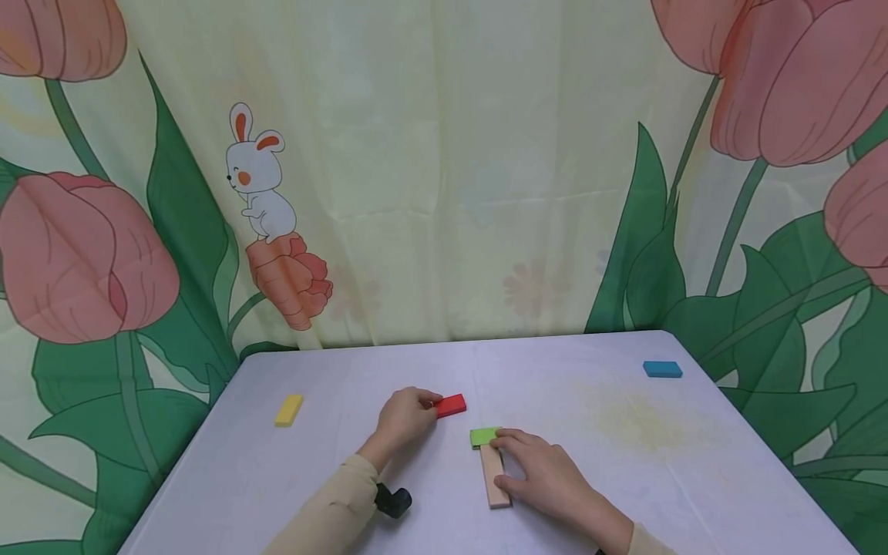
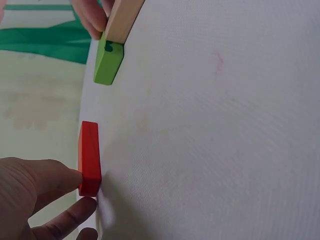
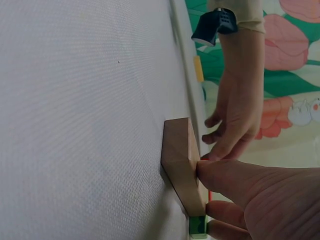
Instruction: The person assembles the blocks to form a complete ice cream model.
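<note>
The red block (image 1: 453, 405) was pinched by the left hand (image 1: 405, 418) near the green block (image 1: 482, 438), which could be knocked crooked by a bump. The right hand (image 1: 544, 472)'s grip couldn't be told.

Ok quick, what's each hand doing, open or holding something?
Left hand: closed, holding the red block by one end.
Right hand: touching the wooden block and green block; can't tell if it's gripping.

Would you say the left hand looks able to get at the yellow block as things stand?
Probably yes: nothing stands between the left hand and the yellow block, though the hand pinches the red block.
</note>
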Demonstrator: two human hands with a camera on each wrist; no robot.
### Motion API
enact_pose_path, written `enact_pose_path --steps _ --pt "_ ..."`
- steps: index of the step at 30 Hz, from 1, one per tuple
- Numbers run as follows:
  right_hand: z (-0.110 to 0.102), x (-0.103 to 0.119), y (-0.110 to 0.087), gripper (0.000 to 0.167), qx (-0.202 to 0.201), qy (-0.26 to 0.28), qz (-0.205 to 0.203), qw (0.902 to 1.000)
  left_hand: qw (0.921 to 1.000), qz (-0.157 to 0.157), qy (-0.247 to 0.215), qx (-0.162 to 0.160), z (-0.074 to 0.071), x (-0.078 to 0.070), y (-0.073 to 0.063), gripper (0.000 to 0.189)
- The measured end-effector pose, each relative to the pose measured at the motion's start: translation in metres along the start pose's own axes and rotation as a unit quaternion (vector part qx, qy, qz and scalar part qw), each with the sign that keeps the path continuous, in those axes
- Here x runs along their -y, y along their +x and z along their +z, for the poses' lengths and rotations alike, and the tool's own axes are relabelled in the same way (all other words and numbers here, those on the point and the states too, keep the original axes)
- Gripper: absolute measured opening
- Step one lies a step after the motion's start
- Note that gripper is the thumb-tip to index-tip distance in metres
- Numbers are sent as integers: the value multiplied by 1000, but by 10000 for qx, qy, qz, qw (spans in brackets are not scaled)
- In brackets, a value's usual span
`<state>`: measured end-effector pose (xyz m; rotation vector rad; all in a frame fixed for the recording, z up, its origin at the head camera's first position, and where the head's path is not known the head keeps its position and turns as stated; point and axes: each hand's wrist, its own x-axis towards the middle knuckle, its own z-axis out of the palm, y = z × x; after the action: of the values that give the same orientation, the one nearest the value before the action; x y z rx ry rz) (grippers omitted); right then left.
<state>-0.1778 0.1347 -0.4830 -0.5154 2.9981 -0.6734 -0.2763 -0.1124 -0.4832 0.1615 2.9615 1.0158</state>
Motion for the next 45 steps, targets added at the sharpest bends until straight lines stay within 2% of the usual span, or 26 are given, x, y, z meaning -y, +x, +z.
enact_pose_path --steps 4,13,20,29,33,41,45 --pt "0 0 0 49 -6 -5 -9 10000 9999 153 15 52 4 -4 0 24" --pt "-1 3 0 51 100 22 73 9999 9992 280 286 85 13 -11 -4 26" --pt "-1 3 0 51 132 -9 116 9998 9972 559 470 164 18 -16 -2 27" --pt "-1 2 -1 51 12 -2 36 10000 9945 632 572 615 26 -25 -1 37" --pt "-1 2 -1 52 59 12 64 10000 9928 734 685 651 28 -28 -3 38" --pt "1 2 -1 52 14 -8 88 10000 9919 913 567 682 29 -28 -6 43" --pt "1 3 0 52 46 25 182 9998 9927 950 159 726 26 -24 -7 45"
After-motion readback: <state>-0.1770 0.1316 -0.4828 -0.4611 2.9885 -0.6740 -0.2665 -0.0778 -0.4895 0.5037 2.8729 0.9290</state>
